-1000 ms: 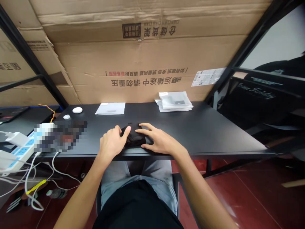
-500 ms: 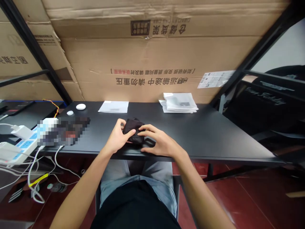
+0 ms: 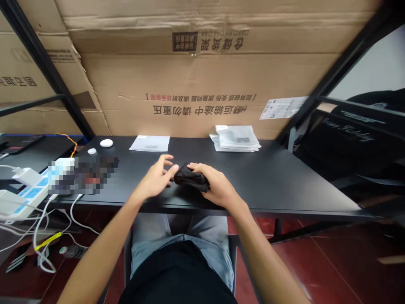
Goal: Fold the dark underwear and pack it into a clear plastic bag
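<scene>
A small folded black cloth [image 3: 190, 179] is held just above the black table [image 3: 268, 177], near its front edge. My right hand [image 3: 215, 185] is closed round the cloth, thumb on top and fingers beneath. My left hand [image 3: 156, 180] hovers just left of it with the fingers spread, the thumb tip touching the cloth's left end.
A stack of clear plastic bags [image 3: 236, 137] lies at the back right and a single flat bag [image 3: 150, 143] at the back left. Two white round pieces [image 3: 106, 143] sit farther left. A white power strip [image 3: 22, 192] with cables hangs off the left. Cardboard boxes [image 3: 202, 84] wall the back.
The cloth lay flat under both hands; it was folded smaller, then lifted into my right hand. My left hand let go and opened beside it.
</scene>
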Tool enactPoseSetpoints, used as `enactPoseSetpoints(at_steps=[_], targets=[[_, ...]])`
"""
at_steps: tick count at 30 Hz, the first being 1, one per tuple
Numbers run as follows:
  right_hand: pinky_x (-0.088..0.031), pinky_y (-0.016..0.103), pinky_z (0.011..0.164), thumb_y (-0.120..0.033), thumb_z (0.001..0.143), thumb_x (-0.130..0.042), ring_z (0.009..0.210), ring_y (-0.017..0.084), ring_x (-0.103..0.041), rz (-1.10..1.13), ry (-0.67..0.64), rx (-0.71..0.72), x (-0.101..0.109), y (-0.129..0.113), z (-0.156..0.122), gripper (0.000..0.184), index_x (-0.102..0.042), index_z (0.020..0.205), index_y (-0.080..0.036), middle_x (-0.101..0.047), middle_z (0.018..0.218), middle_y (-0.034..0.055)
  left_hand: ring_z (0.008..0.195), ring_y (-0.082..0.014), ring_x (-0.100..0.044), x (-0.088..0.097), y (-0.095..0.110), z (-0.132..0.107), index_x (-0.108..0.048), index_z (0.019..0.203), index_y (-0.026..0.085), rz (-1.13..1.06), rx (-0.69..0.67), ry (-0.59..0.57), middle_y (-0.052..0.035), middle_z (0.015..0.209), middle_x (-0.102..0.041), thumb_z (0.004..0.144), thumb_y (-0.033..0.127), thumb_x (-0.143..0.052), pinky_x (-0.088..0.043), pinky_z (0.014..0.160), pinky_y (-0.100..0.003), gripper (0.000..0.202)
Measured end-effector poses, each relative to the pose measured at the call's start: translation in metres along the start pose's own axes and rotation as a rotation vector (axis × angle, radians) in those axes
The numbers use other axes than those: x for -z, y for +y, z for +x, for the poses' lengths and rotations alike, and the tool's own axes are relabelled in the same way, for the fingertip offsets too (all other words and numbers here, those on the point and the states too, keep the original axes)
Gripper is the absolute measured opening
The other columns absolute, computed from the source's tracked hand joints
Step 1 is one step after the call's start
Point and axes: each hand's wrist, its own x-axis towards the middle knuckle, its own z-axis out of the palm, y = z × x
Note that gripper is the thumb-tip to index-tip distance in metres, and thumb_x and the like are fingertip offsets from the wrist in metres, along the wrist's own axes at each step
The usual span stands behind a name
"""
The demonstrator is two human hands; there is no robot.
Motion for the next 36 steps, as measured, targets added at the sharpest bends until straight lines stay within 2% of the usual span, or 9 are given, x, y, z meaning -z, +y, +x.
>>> enactPoseSetpoints(at_steps=[2, 5, 10, 14, 21, 26, 30, 33, 36], targets=[[-0.06, 0.051, 0.121, -0.004, 0.086, -0.067, 0.146, 0.033, -0.072, 0.01, 0.043, -0.079, 0.004, 0.0, -0.001, 0.063, -0.064, 0.143, -0.029, -0.074, 0.157, 0.0107, 0.134, -0.0361, -0.071, 0.034, -0.009, 0.025, -0.062, 0.15, 0.024, 0.518, -0.081, 0.102, -0.019, 0.156, -0.067, 0.105, 0.044, -0.069, -0.059, 0.116, -0.056, 0.05], [-0.066, 0.045, 0.107, -0.016, 0.097, -0.07, 0.132, 0.032, -0.08, 0.046, 0.088, -0.163, 0.008, -0.002, -0.001, 0.049, -0.063, 0.143, -0.03, -0.08, 0.149, 0.0104, 0.153, -0.043, -0.057, 0.081, -0.021, 0.064, -0.056, 0.161, 0.014, 0.977, 0.012, 0.111, -0.0254, 0.163, -0.062, 0.107, 0.033, -0.062, -0.045, 0.128, -0.058, 0.058], [-0.065, 0.037, 0.078, -0.033, 0.1, -0.073, 0.094, 0.03, -0.087, 0.013, 0.112, -0.247, 0.007, -0.003, 0.0, 0.028, -0.064, 0.126, -0.029, -0.087, 0.107, 0.0052, 0.154, -0.0365, -0.057, 0.107, -0.031, 0.1, -0.054, 0.165, 0.014, 1.136, 0.07, 0.041, -0.0218, 0.172, -0.057, 0.107, 0.02, -0.052, -0.045, 0.125, -0.045, 0.058], [-0.06, 0.034, 0.071, -0.038, 0.1, -0.072, 0.083, 0.03, -0.084, -0.027, 0.135, -0.269, 0.008, 0.0, -0.001, 0.023, -0.063, 0.12, -0.03, -0.084, 0.094, 0.0035, 0.131, -0.0371, -0.071, 0.099, -0.031, 0.102, -0.064, 0.148, 0.015, 1.179, 0.111, 0.042, -0.0241, 0.149, -0.073, 0.109, 0.019, -0.044, -0.052, 0.112, -0.047, 0.044], [-0.062, 0.034, 0.074, -0.043, 0.101, -0.073, 0.079, 0.028, -0.083, -0.051, 0.28, -0.332, 0.018, 0.003, -0.001, 0.024, -0.065, 0.118, -0.028, -0.083, 0.09, 0.0034, 0.116, -0.0397, -0.079, 0.062, -0.018, 0.076, -0.062, 0.143, 0.017, 1.199, 0.023, 0.015, -0.0252, 0.128, -0.08, 0.114, 0.028, -0.041, -0.055, 0.103, -0.047, 0.037], [-0.066, 0.039, 0.08, -0.048, 0.1, -0.075, 0.084, 0.03, -0.083, -0.052, 0.448, -0.401, 0.026, 0.0, -0.001, 0.028, -0.068, 0.117, -0.027, -0.084, 0.094, 0.0052, 0.114, -0.0349, -0.078, 0.013, -0.019, 0.037, -0.064, 0.147, 0.02, 0.986, -0.241, -0.033, -0.0162, 0.12, -0.082, 0.112, 0.021, -0.049, -0.057, 0.104, -0.045, 0.038], [-0.069, 0.041, 0.082, -0.048, 0.1, -0.079, 0.088, 0.03, -0.084, 0.008, 0.605, -0.373, 0.027, -0.011, -0.003, 0.03, -0.07, 0.12, -0.026, -0.085, 0.1, 0.0059, 0.119, -0.033, -0.074, -0.019, -0.023, 0.012, -0.08, 0.123, 0.022, 0.765, -0.424, -0.039, -0.0131, 0.119, -0.081, 0.109, 0.023, -0.06, -0.057, 0.108, -0.046, 0.024], [-0.069, 0.042, 0.097, -0.037, 0.104, -0.076, 0.107, 0.029, -0.085, 0.128, 0.505, -0.176, 0.025, -0.019, -0.003, 0.028, -0.071, 0.129, -0.026, -0.086, 0.12, 0.0089, 0.11, -0.0315, -0.075, -0.031, -0.021, 0.002, -0.083, 0.104, 0.024, 0.666, -0.43, -0.024, -0.0111, 0.108, -0.08, 0.11, 0.028, -0.061, -0.059, 0.103, -0.046, 0.024], [-0.064, 0.045, 0.115, -0.026, 0.107, -0.068, 0.132, 0.029, -0.079, 0.244, 0.203, 0.049, 0.019, -0.023, 0.0, 0.03, -0.073, 0.137, -0.028, -0.082, 0.142, 0.0108, 0.104, -0.0294, -0.075, -0.032, -0.015, -0.006, -0.08, 0.095, 0.024, 0.579, -0.412, 0.012, -0.0096, 0.103, -0.079, 0.103, 0.018, -0.065, -0.059, 0.096, -0.041, 0.018]])
